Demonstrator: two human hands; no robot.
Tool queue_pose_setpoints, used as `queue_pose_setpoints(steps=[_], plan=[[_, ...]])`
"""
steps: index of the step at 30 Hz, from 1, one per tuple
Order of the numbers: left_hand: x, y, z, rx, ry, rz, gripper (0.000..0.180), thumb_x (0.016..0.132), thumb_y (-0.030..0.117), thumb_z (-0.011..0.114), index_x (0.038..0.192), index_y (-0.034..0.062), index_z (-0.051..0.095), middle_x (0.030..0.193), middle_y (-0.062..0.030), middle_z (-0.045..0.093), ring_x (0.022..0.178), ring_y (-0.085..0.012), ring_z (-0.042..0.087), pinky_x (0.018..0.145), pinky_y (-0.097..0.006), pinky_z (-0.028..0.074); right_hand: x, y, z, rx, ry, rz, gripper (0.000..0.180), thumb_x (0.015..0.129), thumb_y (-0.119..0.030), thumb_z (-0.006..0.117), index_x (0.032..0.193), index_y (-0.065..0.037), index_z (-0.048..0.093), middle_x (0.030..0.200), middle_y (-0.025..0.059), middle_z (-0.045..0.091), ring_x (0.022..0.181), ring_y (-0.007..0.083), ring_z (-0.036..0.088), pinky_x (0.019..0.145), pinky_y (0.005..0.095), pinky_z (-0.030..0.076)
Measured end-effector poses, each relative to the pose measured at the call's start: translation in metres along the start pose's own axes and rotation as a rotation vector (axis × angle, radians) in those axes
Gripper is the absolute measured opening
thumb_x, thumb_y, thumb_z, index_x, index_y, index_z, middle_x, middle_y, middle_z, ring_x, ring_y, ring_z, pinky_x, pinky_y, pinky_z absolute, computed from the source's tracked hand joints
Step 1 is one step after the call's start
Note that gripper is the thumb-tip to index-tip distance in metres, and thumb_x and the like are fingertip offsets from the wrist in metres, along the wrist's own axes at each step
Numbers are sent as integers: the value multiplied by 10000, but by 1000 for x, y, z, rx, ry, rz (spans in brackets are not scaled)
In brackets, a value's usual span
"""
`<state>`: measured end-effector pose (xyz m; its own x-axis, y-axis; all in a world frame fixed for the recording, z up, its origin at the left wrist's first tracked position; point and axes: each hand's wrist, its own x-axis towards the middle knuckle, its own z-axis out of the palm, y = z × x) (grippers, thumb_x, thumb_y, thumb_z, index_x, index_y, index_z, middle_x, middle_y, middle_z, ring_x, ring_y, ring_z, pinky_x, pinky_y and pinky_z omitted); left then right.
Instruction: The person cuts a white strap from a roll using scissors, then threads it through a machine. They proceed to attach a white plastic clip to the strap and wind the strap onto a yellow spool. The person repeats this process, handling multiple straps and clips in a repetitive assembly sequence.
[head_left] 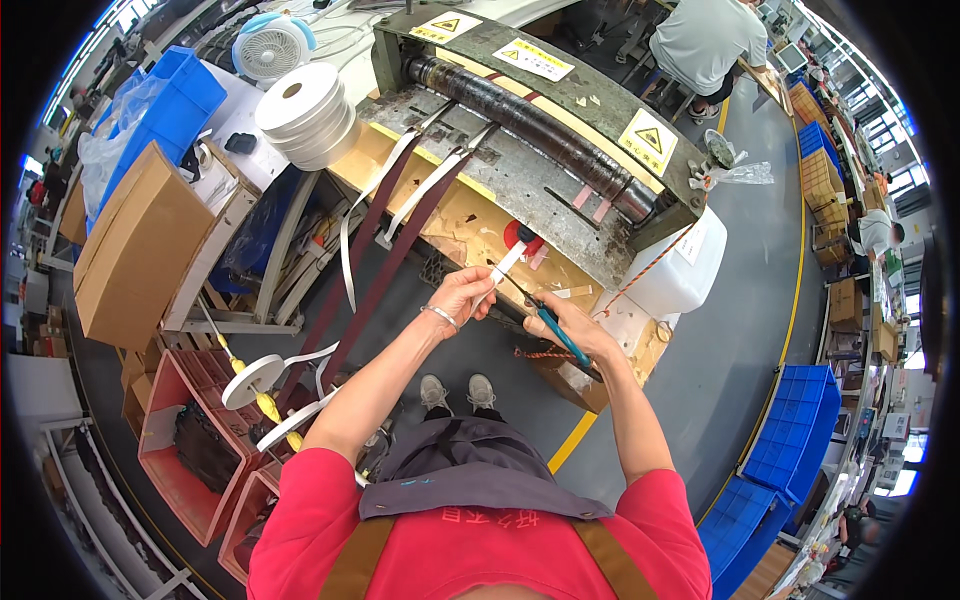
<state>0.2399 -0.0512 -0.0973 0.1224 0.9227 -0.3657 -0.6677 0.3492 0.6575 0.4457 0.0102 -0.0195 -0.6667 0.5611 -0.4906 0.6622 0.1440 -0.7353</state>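
I see a factory floor: a heavy roller machine (540, 120), blue crates (795, 425), yellow floor lines (572, 440), cardboard boxes (135, 250).

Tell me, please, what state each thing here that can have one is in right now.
left hand: pinching the white strip.
right hand: gripping the teal-handled scissors.
white strip: pulled out from the machine.
teal-handled scissors: tips at the strip; open or shut unclear.
desk fan: running or not, unclear.

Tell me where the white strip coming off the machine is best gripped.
Grip the white strip near its free end, pinching its flat faces from the person's left, as the left hand does. It is thin and flat, and the right hand with the teal-handled scissors occupies the other side.
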Motion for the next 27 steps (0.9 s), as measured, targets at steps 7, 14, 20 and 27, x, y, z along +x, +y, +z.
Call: queue_pose_setpoints(steps=[7,14,20,27], plan=[[4,-10,9,122,34,-38,98,820,147,579,827,52,556,607,-30,560,454,-69,485,383,-184,337,0,7,6,42,11,11,603,770,-524,538,1070,-4,478,840,119,528,803,213,499,706,328,395],[12,-13,14,226,78,-74,110,813,154,582,787,50,558,574,-26,550,411,-67,459,351,-172,335,-3,17,11,-8,120,132,449,766,-442,573,932,-26,548,718,86,529,655,167,505,614,306,402],[16,-16,12,242,151,-121,101,811,134,577,854,50,541,551,-10,513,400,-61,433,351,-180,312,-5,37,9,26,324,24,476,765,-462,586,893,-7,529,646,134,514,645,248,525,631,343,412],[17,-44,21,163,113,-178,70,800,109,586,821,67,535,535,30,454,383,-40,374,345,-180,253,-6,32,-5,67,272,-142,567,773,-444,587,1127,-34,419,1009,157,549,978,223,517,821,336,402]])
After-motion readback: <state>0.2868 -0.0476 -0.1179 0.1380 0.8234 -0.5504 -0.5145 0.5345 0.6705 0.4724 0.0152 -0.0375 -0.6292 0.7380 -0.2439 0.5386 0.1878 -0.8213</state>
